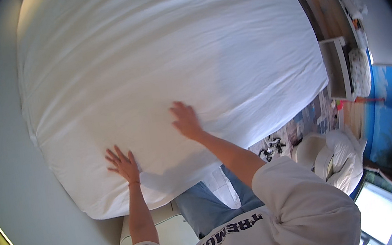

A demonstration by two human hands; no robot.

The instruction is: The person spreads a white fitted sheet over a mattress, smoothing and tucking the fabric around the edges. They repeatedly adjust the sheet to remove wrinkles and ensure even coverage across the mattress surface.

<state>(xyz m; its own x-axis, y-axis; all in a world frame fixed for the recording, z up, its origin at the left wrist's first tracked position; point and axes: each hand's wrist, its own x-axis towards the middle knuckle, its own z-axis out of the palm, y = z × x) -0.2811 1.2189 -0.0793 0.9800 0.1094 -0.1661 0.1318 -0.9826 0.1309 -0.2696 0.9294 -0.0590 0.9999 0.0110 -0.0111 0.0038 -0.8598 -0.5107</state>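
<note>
A white sheet (157,64) covers a wide mattress before me, with long creases running across its far part and smoother cloth near my hands. My left hand (124,166) lies palm down on the sheet near the bed's near left part, fingers spread. Further in and to the right, my right hand (185,120) is over the sheet, palm down and slightly blurred. Whether it presses on the cloth or hovers just above, I cannot tell. Neither hand holds anything. The sheet wraps over the mattress edge at the near side, close to my legs.
A pale bedside cabinet (176,234) stands beside my legs, below the bed's near left corner. On the right are an armchair (309,150) with white bedding (344,161), dark objects (274,148) on a patterned rug, and a white open-topped unit (337,69) beyond the bed's foot.
</note>
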